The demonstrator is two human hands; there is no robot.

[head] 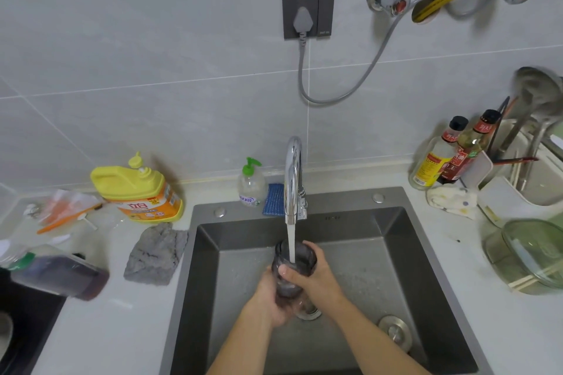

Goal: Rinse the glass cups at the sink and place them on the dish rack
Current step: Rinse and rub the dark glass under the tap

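Observation:
A clear glass cup (293,265) is held upright over the grey steel sink (408,268), directly under the chrome tap (293,179). A stream of water runs from the tap into the cup's mouth. My left hand (268,298) grips the cup's lower part from the left. My right hand (316,274) wraps its upper side from the right, thumb across the front. The white dish rack (505,192) stands at the far right on the counter, holding ladles and chopsticks.
A yellow detergent jug (137,192), a soap pump bottle (251,183) and a blue sponge (274,201) line the wall. A grey cloth (157,253) lies left of the sink. Sauce bottles (451,152) and a glass bowl (530,256) sit right. A drain plug (394,329) lies in the basin.

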